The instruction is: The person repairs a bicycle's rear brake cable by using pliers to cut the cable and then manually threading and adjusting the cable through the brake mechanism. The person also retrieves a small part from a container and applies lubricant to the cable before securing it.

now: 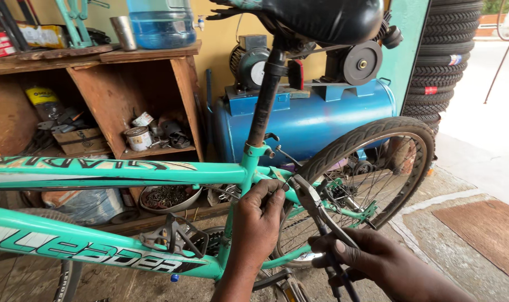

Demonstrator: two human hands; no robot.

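Note:
A turquoise bicycle frame [126, 172] stands in front of me, with a black saddle [327, 19] on a black seat post [265, 100] and the rear wheel [377, 168] to the right. My left hand [257, 221] pinches a thin cable end by the seat stays, just below the seat clamp. My right hand [372, 260] grips the handles of metal pliers [316, 207], whose jaws point up at the cable beside my left fingers. A black pedal [173, 237] hangs low to the left of my left hand.
A blue air compressor tank [316, 120] with its motor stands behind the bike. Wooden shelves [131, 95] at left hold tins and tools. A bowl of small metal parts [168, 197] sits underneath. Stacked tyres [444, 56] rise at the right, with concrete floor beyond.

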